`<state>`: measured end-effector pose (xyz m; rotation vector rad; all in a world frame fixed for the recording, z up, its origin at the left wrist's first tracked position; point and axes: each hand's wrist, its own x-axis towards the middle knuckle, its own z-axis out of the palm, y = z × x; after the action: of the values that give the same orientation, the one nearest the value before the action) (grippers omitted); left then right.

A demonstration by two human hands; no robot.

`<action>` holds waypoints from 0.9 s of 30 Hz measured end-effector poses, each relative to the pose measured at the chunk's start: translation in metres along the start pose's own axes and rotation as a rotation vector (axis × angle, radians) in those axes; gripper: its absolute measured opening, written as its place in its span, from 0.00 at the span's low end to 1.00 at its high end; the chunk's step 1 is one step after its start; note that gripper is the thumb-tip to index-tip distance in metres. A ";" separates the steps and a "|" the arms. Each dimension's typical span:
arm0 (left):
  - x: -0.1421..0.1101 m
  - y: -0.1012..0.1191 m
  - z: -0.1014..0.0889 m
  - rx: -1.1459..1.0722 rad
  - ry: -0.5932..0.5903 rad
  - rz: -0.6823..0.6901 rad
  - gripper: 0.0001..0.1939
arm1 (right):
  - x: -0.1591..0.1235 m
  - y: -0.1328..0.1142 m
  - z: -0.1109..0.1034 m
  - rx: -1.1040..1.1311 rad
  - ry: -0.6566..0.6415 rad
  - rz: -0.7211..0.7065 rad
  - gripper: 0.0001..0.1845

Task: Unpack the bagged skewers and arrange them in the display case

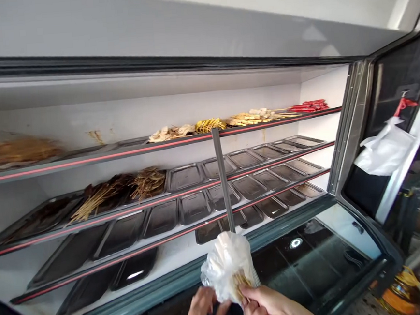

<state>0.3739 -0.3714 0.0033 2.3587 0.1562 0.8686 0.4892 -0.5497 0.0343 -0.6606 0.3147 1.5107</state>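
Note:
My right hand (261, 306) is closed around the stick ends of a bundle of skewers (240, 281), at the bottom centre of the head view. A thin, clear plastic bag (228, 258) covers the upper part of the bundle, and pale food shows dimly through it. On the left side of the bag, my left hand (203, 308) has curled fingers and thumb at its lower edge. The bag hides what exactly is on the skewers.
A display cabinet with shelves (122, 153) spans the view, holding metal trays (184, 177). Skewers (148, 181) lie left on the second shelf; yellow (210, 124) and red ones (309, 106) lie on top. A vertical post (222, 176) stands mid-cabinet. White bags (386, 148) hang at right.

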 end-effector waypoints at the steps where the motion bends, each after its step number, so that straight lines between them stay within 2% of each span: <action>1: 0.005 0.008 -0.001 0.011 0.083 -0.008 0.12 | 0.002 -0.003 0.001 -0.028 0.026 0.067 0.18; 3: 0.017 0.024 -0.004 0.010 0.131 0.021 0.12 | 0.004 -0.007 0.005 -0.065 0.051 0.156 0.23; 6: 0.031 0.038 -0.004 -0.018 0.059 0.113 0.09 | 0.000 -0.008 0.012 -0.053 0.024 0.151 0.23; 11: 0.040 0.033 -0.007 0.034 0.208 0.152 0.05 | -0.012 -0.006 0.019 -0.037 -0.003 0.082 0.24; 14: 0.042 0.024 -0.011 -0.001 0.115 0.191 0.05 | -0.015 -0.004 0.018 -0.027 -0.038 0.056 0.21; 17: 0.045 0.013 -0.014 -0.053 0.046 0.342 0.04 | -0.013 -0.003 0.017 -0.013 -0.072 0.066 0.20; 19: 0.048 0.006 -0.015 -0.028 0.045 0.455 0.02 | -0.011 -0.002 0.016 0.008 -0.095 0.090 0.20; 21: 0.052 0.001 -0.019 0.025 0.008 0.525 0.04 | -0.010 -0.001 0.016 0.041 -0.126 0.100 0.19; 25: 0.058 -0.001 -0.029 0.119 -0.133 0.577 0.13 | -0.009 0.000 0.014 0.080 -0.174 0.051 0.17; 27: 0.059 0.000 -0.032 0.033 -0.268 0.535 0.14 | -0.009 0.000 0.012 0.089 -0.181 0.038 0.16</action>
<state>0.4000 -0.3371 0.0552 2.5600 -0.5973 0.7717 0.4865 -0.5501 0.0491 -0.4460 0.2553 1.5718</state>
